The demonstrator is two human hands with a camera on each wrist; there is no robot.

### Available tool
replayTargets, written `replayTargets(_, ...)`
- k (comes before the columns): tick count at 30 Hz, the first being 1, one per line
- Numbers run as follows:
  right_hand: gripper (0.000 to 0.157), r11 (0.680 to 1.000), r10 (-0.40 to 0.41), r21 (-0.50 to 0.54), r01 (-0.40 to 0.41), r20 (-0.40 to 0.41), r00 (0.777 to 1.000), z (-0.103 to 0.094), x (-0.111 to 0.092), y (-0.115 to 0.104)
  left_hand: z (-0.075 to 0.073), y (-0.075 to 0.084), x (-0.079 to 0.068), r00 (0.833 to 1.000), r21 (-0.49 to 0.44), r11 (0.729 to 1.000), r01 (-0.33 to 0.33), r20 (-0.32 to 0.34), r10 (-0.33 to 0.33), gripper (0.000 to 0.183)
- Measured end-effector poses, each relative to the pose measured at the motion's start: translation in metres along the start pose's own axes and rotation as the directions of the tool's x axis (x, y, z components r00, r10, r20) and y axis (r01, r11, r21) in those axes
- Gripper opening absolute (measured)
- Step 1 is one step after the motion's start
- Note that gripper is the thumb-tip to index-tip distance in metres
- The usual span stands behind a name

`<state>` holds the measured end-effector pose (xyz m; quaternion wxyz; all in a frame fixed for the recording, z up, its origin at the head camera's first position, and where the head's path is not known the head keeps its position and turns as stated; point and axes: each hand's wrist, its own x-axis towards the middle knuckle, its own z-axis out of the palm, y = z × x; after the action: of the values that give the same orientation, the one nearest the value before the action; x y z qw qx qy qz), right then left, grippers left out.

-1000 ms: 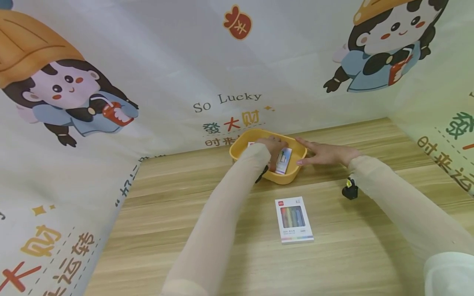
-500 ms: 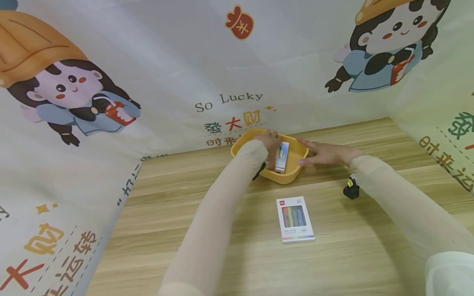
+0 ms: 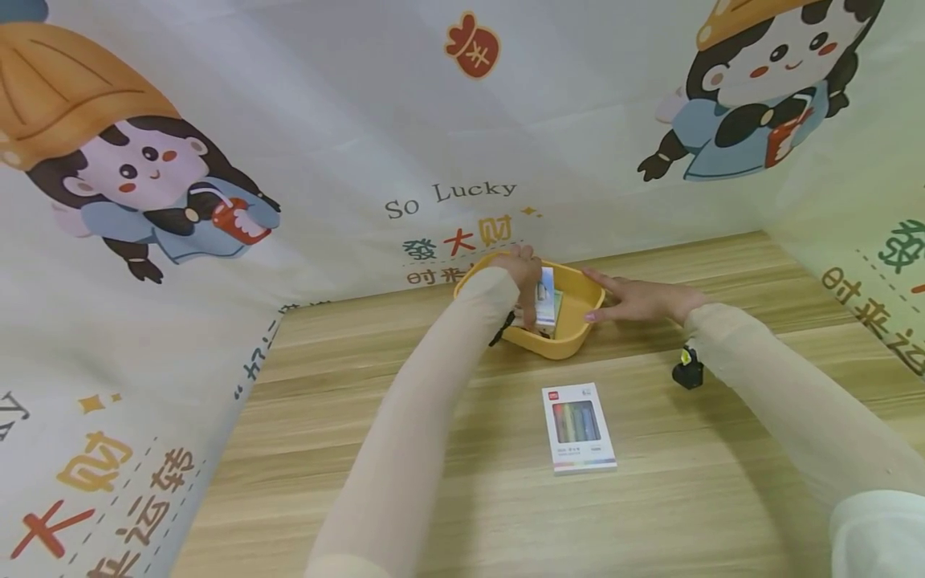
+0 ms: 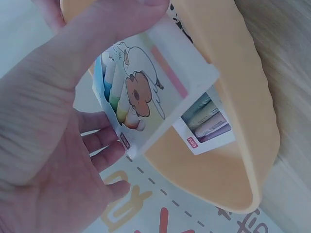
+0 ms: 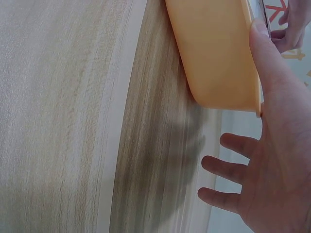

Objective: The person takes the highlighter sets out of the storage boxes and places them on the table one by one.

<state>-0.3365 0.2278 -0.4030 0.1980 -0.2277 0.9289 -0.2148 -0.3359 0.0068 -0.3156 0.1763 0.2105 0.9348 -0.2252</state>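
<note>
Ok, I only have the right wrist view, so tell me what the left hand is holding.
Observer: The left hand holds a cartoon box with coloured pens in its cut-out side.
Operator: Tell me what else is in the basket.
Observer: A second box, with a window, lies in the yellow basket.
Operator: Now report what's on the table.
Observer: A white box lies flat on the table, apart from the basket.

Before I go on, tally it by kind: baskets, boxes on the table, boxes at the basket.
Yellow basket: 1
White box on the table: 1
Boxes at the basket: at least 2 (held box in left hand, partly hidden box)
Total: at least 4; overlap hides the exact number.
</note>
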Motion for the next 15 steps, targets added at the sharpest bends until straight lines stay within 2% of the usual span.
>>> replayTargets(4,0.101,1.000,0.006,-0.004,-0.006,0.002,1.000,0.000,0.001,0.000,-0.001,-0.005,-0.001,1.000,0.002,1.000,-0.009,0.008,0.009,0.104)
replayTargets(6,0.101,1.000,0.009,-0.003,-0.009,0.003,1.000,0.001,0.002,0.000,0.000,-0.007,0.004,1.000,0.003,1.000,0.002,0.015,-0.003,0.108)
replayTargets(11,0.102,1.000,0.009,0.013,-0.009,0.011,1.000,0.000,0.002,0.000,-0.003,-0.012,0.005,1.000,-0.024,1.000,0.018,0.017,-0.018,0.116)
replayTargets(13,0.103,1.000,0.009,0.023,-0.009,0.015,1.000,-0.001,0.001,-0.001,-0.007,-0.013,-0.002,1.000,-0.032,0.999,0.004,0.013,-0.004,0.117)
replayTargets(15,0.104,0.999,0.007,0.032,-0.008,0.020,1.000,-0.001,0.001,-0.001,-0.007,-0.014,-0.001,1.000,-0.024,1.000,0.005,0.023,-0.004,0.121)
